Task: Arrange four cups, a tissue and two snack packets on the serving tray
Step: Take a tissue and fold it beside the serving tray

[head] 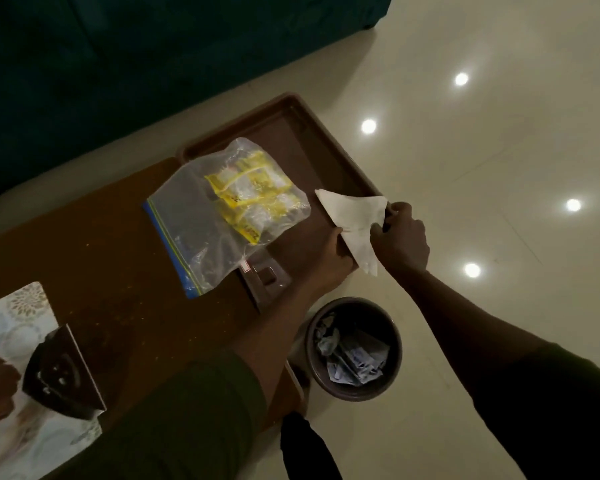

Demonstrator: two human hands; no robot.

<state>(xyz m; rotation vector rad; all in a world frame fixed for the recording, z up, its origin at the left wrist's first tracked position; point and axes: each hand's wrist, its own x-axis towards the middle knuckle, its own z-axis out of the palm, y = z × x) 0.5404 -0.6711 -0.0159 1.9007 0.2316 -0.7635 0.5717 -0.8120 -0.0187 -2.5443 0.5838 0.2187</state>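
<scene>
A brown serving tray (291, 133) lies at the far end of a brown table, jutting past its edge. A clear zip bag (201, 220) holding yellow snack packets (253, 192) rests partly on the tray and partly on the table. Over the tray's near right rim, a white tissue (352, 211) is held by both hands. My right hand (400, 240) pinches its right corner, and my left hand (329, 259) grips its lower left edge against the tray rim. No cups are in view.
A round bin (355, 348) with crumpled paper stands on the glossy floor just below the tray. A dark tissue holder (63, 372) sits on a patterned mat (11, 327) at the table's near left. A dark sofa (118, 64) runs behind.
</scene>
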